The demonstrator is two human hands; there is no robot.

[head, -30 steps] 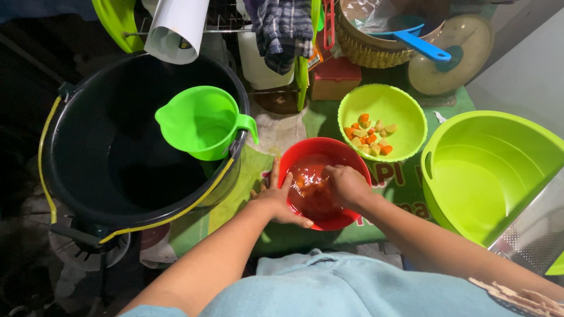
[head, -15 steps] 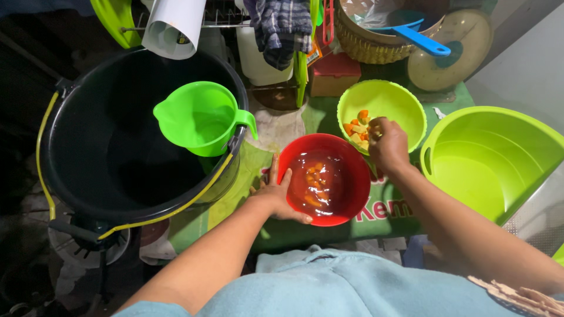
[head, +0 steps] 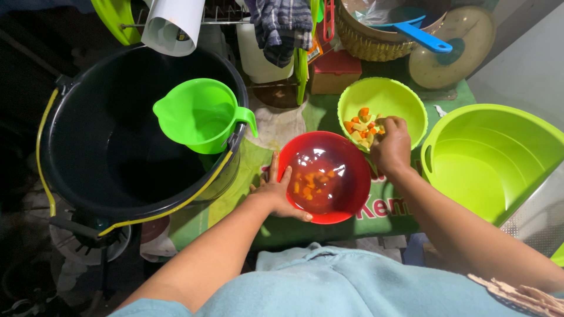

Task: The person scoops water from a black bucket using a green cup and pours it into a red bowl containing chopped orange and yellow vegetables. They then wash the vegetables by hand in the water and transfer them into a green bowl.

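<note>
My left hand (head: pixel 275 192) rests against the near left rim of the red bowl (head: pixel 324 176), fingers spread along its outer wall and thumb hooked toward the front, steadying it rather than gripping anything else. The red bowl sits near the front edge of the green mat (head: pixel 305 226), and it holds water with orange and pale vegetable pieces (head: pixel 311 182) lying at the bottom.

Just beyond it, my right hand (head: pixel 390 147) reaches over the near rim of the small lime-green bowl (head: pixel 382 103), fingers curled down and pinched together on the cut pieces (head: pixel 359 125) heaped inside; I cannot tell how many bits are in the pinch. That bowl touches or nearly touches the red one at its far right side.

To the right, a large lime-green basin (head: pixel 493 158) stands at the right edge of the mat. To the left, a big black bucket (head: pixel 106 147) with a yellow handle stands off the mat's left edge, with a green jug (head: pixel 202 114) hooked on its rim. Farther back lie a woven basket (head: pixel 376 41) with a blue scoop (head: pixel 420 32), a round lid (head: pixel 461 47) and a checked cloth (head: pixel 281 26).
</note>
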